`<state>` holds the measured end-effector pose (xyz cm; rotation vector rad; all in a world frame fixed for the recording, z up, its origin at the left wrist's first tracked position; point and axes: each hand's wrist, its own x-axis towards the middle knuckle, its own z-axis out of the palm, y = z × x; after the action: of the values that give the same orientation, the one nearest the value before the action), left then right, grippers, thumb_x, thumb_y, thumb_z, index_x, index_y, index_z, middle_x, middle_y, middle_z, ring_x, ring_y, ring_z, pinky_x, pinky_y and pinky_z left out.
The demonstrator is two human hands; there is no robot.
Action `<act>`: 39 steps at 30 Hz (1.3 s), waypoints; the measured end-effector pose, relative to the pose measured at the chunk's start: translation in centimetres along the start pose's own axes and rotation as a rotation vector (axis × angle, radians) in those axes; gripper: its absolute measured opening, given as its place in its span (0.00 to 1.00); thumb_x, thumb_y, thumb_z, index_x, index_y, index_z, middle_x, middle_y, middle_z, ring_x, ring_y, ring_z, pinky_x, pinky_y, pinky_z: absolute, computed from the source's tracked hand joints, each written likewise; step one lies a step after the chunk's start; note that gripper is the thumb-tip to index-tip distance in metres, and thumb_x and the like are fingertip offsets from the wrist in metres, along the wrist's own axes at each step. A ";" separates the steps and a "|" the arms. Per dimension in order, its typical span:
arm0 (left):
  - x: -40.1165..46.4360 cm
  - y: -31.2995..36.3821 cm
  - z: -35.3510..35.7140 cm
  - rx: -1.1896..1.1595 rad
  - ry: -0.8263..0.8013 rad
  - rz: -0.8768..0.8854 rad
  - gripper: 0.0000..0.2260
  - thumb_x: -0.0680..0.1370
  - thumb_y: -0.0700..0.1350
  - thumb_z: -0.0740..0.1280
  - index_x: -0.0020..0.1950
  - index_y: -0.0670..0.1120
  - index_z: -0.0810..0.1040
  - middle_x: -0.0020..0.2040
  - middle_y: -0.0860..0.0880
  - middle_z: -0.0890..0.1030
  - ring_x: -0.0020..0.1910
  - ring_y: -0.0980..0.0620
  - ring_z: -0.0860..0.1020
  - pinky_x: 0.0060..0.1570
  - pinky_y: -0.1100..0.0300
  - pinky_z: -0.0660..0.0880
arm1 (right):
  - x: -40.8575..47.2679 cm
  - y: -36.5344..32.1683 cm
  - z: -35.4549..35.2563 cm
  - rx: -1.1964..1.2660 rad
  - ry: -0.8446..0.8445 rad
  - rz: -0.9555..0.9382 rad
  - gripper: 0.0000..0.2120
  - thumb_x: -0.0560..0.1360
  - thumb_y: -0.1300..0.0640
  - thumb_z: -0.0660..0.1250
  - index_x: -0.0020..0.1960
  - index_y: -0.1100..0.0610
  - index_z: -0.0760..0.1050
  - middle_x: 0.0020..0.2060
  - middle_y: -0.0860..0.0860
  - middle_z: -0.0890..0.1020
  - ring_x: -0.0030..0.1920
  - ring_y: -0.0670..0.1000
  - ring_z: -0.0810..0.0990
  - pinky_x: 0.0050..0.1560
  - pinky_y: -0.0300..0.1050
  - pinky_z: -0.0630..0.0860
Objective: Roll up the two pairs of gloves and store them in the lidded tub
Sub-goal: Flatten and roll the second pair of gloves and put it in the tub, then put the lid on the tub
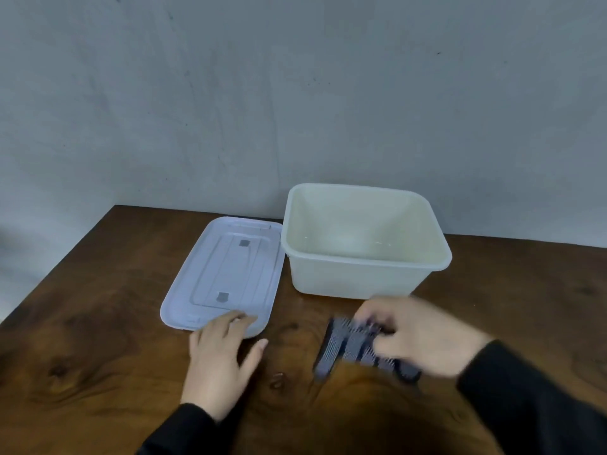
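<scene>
An open white tub (368, 277) stands at the back of the wooden table (98, 339), with nothing visible inside it. Its pale lid (226, 274) lies flat to the left of it. Just in front of the tub, my right hand (423, 336) grips a dark blue dotted glove bundle (348, 348), blurred by motion and held just above or on the table. My left hand (223, 353) rests flat with fingers spread, its fingertips on the lid's near edge. I see only this one bundle of gloves.
A grey wall (295, 93) rises right behind the table. The table's left edge runs diagonally at the far left. Bare wood lies in front of and between my hands.
</scene>
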<state>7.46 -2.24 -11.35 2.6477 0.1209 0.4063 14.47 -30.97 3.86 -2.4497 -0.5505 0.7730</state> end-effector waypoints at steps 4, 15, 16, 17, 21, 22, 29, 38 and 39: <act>1.2 -1.9 0.0 0.128 -0.146 -0.048 0.19 0.75 0.58 0.67 0.63 0.54 0.75 0.67 0.53 0.75 0.68 0.52 0.69 0.70 0.49 0.59 | 0.9 -1.3 -10.5 -0.020 0.485 -0.054 0.14 0.69 0.63 0.70 0.46 0.43 0.78 0.41 0.47 0.82 0.36 0.52 0.81 0.34 0.37 0.74; 1.9 -2.2 0.5 0.089 -0.164 -0.026 0.18 0.67 0.49 0.78 0.44 0.58 0.69 0.65 0.53 0.78 0.66 0.53 0.74 0.69 0.46 0.64 | 15.5 3.4 -10.5 -0.649 -0.136 0.224 0.19 0.75 0.62 0.67 0.65 0.56 0.77 0.62 0.51 0.80 0.60 0.53 0.78 0.59 0.43 0.73; 1.9 -2.3 0.6 0.090 -0.153 -0.015 0.19 0.65 0.47 0.78 0.44 0.57 0.69 0.64 0.52 0.79 0.66 0.52 0.74 0.68 0.44 0.66 | 16.1 3.6 -9.8 -0.665 -0.197 0.232 0.19 0.75 0.62 0.67 0.66 0.56 0.76 0.63 0.50 0.79 0.61 0.53 0.78 0.58 0.42 0.73; 2.0 -2.3 0.6 0.090 -0.147 -0.010 0.19 0.65 0.45 0.79 0.43 0.56 0.69 0.64 0.51 0.79 0.66 0.51 0.74 0.67 0.43 0.67 | 16.4 3.8 -9.2 -0.697 -0.255 0.243 0.19 0.76 0.62 0.66 0.67 0.56 0.76 0.64 0.50 0.79 0.62 0.53 0.77 0.57 0.41 0.72; 2.0 -2.3 0.5 0.084 -0.143 -0.011 0.18 0.64 0.43 0.79 0.39 0.55 0.71 0.64 0.51 0.79 0.65 0.51 0.74 0.67 0.42 0.67 | 17.6 4.2 -7.4 -0.779 -0.374 0.296 0.17 0.80 0.64 0.61 0.68 0.57 0.75 0.66 0.52 0.78 0.64 0.54 0.77 0.58 0.41 0.71; 2.1 -2.3 0.5 0.088 -0.140 -0.007 0.17 0.64 0.42 0.79 0.39 0.55 0.71 0.63 0.50 0.80 0.65 0.50 0.75 0.66 0.41 0.68 | 17.6 4.2 -7.4 -0.753 -0.366 0.306 0.17 0.80 0.64 0.62 0.68 0.58 0.75 0.65 0.53 0.78 0.64 0.55 0.77 0.60 0.42 0.71; 2.3 -2.1 0.3 0.095 -0.126 0.026 0.17 0.65 0.40 0.81 0.40 0.55 0.74 0.61 0.48 0.82 0.62 0.47 0.78 0.63 0.40 0.71 | 10.9 2.6 -10.9 -0.387 0.065 0.035 0.16 0.78 0.41 0.62 0.52 0.51 0.81 0.49 0.44 0.82 0.52 0.49 0.79 0.55 0.43 0.73; 2.3 -0.2 -3.4 -0.137 0.113 -0.124 0.13 0.76 0.36 0.69 0.51 0.54 0.76 0.62 0.48 0.80 0.61 0.44 0.78 0.64 0.39 0.71 | 3.3 3.6 -3.4 -0.562 0.274 -0.125 0.10 0.83 0.47 0.54 0.44 0.47 0.66 0.38 0.43 0.74 0.41 0.48 0.76 0.46 0.44 0.75; 2.6 0.3 -4.6 -0.246 0.183 -0.166 0.11 0.78 0.37 0.66 0.56 0.51 0.77 0.62 0.49 0.79 0.60 0.45 0.77 0.63 0.42 0.71 | 2.6 3.6 -2.9 -0.562 0.280 -0.139 0.10 0.83 0.48 0.54 0.43 0.47 0.65 0.38 0.44 0.75 0.41 0.48 0.76 0.45 0.44 0.76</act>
<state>8.53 -0.16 -6.58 2.3361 0.3248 0.5676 19.00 -33.45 2.80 -2.9153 -0.9111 0.2218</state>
